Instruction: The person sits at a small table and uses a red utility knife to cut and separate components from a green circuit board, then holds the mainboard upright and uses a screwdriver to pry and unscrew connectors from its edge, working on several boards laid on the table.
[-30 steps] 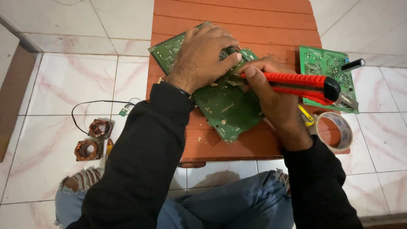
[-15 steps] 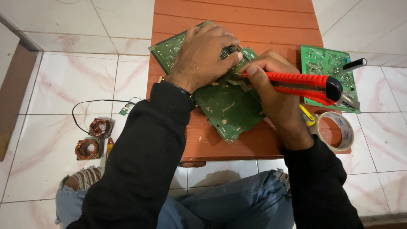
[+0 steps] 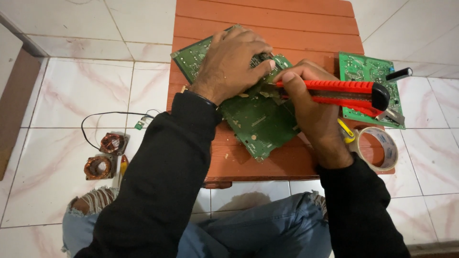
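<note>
The large green circuit board (image 3: 253,114) is pinned flat by the left hand (image 3: 234,62); the red utility knife (image 3: 334,91) is gripped by the right hand (image 3: 311,110). Stiff, light, brittle; best held by its edges.

Very little has shifted: the right hand (image 3: 311,107) has nudged the red cutter (image 3: 334,91) slightly leftward along the green circuit board (image 3: 260,119), toward the left hand (image 3: 232,62), though the tip looks hidden.

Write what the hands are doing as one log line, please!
left hand: presses green circuit board | right hand: grips red utility knife | surface: orange table
</note>
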